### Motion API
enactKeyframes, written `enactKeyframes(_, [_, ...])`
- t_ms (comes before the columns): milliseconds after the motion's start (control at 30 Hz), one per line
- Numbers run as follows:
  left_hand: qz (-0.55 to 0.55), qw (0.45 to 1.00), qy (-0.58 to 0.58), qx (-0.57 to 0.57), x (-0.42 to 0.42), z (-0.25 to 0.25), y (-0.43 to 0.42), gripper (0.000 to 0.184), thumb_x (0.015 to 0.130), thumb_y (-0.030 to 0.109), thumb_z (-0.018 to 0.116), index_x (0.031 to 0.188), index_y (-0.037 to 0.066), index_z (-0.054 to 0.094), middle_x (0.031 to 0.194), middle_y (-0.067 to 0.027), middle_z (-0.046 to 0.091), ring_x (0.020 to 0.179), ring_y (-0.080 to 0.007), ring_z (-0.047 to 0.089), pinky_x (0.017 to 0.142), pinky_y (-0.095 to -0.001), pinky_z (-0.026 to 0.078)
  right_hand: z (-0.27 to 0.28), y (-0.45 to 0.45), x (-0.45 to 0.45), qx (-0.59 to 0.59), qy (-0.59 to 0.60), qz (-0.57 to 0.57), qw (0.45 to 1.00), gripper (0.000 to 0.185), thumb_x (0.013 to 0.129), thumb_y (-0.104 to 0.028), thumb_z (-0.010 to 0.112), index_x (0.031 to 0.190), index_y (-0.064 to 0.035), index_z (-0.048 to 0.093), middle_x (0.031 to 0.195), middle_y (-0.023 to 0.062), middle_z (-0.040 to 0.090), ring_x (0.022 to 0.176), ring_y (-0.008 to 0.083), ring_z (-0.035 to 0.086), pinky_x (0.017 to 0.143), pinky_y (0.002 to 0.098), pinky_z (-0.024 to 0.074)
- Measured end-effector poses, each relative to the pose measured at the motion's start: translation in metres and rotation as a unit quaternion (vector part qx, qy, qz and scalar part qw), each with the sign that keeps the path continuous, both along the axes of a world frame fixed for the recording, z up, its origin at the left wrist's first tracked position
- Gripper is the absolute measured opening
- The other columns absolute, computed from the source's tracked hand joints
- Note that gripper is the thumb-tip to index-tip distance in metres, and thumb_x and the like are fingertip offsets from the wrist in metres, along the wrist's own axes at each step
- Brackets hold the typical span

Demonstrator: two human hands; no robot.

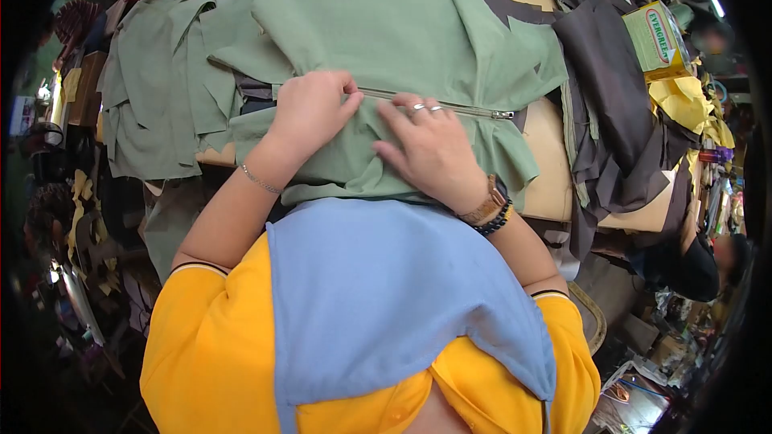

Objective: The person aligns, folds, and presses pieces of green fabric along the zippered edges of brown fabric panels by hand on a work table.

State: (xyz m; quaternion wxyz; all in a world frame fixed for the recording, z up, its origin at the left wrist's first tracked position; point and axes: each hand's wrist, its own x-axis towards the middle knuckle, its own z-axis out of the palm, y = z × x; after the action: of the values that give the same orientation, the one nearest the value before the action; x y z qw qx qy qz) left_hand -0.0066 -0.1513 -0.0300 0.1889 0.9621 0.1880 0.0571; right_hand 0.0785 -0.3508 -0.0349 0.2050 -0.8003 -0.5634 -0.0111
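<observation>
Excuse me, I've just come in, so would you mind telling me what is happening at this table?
Someone has both hands on green cloth with a metal zipper across it. The left hand is bent at the zipper, its exact grip unclear; the right hand lies spread just below. The pull sits toward the zipper's right end. More green pieces lie to the left, dark cloth to the right.

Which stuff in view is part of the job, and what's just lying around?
Likely in the job:
- green cloth under both hands
- zipper running across it
- left hand and right hand, both at the zipper

Seemingly just lying about:
- EVERGREEN box
- dark cloth on the right
- green pieces on the left, possibly related
</observation>
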Motion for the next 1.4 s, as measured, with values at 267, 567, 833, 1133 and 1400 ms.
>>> enactKeyframes(267, [-0.045,0.994,-0.092,0.036,-0.031,0.002,0.023,0.017,0.090,0.027,0.075,0.090,0.011,0.075,0.074,-0.0041,0.069,0.062,-0.0246,0.061,0.063,-0.0378,0.044,-0.009,0.010,-0.006,0.014,-0.007,0.009,1.000,0.059,0.088,-0.039,0.074,0.135,-0.0059,0.060,0.125,0.0085,0.060,0.112,0.0274,0.057,0.087,0.0407,0.0478])
enactKeyframes(567, [-0.080,0.989,-0.094,0.076,-0.031,-0.003,0.035,0.017,0.092,0.028,0.074,0.090,0.010,0.075,0.077,-0.0017,0.067,0.070,-0.0208,0.061,0.072,-0.0360,0.038,-0.007,0.012,-0.006,-0.004,-0.004,0.007,1.000,0.059,0.089,-0.042,0.073,0.134,-0.0060,0.059,0.127,0.0089,0.061,0.112,0.0253,0.058,0.086,0.0404,0.0463])
enactKeyframes(833, [-0.046,0.996,-0.070,0.035,-0.024,-0.001,0.033,0.019,0.088,0.024,0.076,0.087,0.006,0.076,0.076,-0.0075,0.069,0.062,-0.0263,0.062,0.063,-0.0387,0.047,-0.006,0.013,-0.005,-0.006,-0.002,0.007,1.000,0.058,0.088,-0.040,0.074,0.132,-0.0060,0.060,0.126,0.0089,0.061,0.112,0.0251,0.058,0.085,0.0408,0.0463])
enactKeyframes(1133, [-0.002,0.998,-0.055,0.011,-0.022,0.000,0.029,0.019,0.086,0.025,0.077,0.087,0.006,0.076,0.076,-0.0091,0.070,0.060,-0.0246,0.061,0.060,-0.0365,0.049,-0.006,0.013,-0.005,-0.006,-0.001,0.006,1.000,0.057,0.088,-0.040,0.075,0.131,-0.0062,0.060,0.124,0.0086,0.062,0.110,0.0246,0.058,0.085,0.0408,0.0460])
enactKeyframes(1400, [-0.003,0.999,-0.044,0.031,-0.021,-0.003,0.027,0.021,0.089,0.028,0.075,0.089,0.007,0.073,0.083,-0.0083,0.071,0.071,-0.0293,0.067,0.064,-0.0399,0.051,-0.003,0.018,-0.003,-0.018,-0.003,0.012,1.000,0.058,0.087,-0.041,0.075,0.131,-0.0064,0.061,0.121,0.0082,0.062,0.108,0.0247,0.059,0.081,0.0404,0.0470])
